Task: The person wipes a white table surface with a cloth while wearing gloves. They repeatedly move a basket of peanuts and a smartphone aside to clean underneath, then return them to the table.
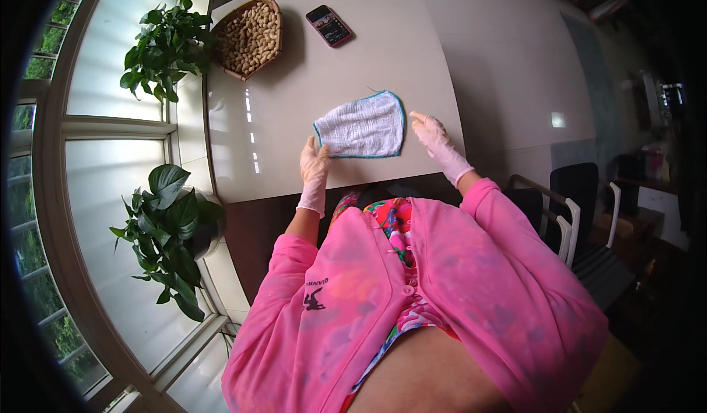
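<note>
We reach forward with both arms, pink sleeves covering them down to the wrists. Both hands wear thin pale gloves. Our left hand (314,164) lies flat with fingers together, pointing away from us. Our right hand (434,137) is open too, fingers loosely spread and angled inward toward the left one, held well apart.

a white cloth (363,126) lies flat on the table (471,52), the gloved left hand (314,164) touching its edge, the right hand (434,137) just beside it.
</note>
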A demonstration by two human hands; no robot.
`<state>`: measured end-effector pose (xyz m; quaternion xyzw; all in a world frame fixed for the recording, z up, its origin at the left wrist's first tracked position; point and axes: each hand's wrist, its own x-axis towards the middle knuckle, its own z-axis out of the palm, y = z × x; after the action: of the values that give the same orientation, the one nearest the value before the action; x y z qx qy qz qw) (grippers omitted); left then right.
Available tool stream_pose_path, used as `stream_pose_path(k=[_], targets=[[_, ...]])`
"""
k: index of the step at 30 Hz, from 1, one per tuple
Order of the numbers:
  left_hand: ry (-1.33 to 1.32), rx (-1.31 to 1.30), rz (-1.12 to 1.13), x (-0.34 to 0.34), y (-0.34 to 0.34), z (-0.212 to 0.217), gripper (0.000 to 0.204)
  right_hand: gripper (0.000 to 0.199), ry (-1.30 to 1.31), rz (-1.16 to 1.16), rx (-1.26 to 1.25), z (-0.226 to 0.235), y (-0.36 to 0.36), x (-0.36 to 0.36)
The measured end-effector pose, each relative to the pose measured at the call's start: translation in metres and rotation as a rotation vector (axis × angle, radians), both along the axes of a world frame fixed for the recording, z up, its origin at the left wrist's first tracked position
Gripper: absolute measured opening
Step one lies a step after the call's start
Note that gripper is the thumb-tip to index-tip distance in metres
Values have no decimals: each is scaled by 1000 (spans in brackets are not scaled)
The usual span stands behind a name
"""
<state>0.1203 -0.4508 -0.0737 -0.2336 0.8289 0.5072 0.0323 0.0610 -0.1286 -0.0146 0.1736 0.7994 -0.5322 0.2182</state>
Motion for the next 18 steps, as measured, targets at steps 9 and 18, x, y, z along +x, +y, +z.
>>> stream_pose_path(k=[9, 18], targets=[[173, -561, -876, -51, 45, 53, 66, 35, 542, 366, 500, -62, -45, 36], [135, -753, -1187, -70, 39, 33, 62, 44, 290, 414, 523, -36, -73, 55]])
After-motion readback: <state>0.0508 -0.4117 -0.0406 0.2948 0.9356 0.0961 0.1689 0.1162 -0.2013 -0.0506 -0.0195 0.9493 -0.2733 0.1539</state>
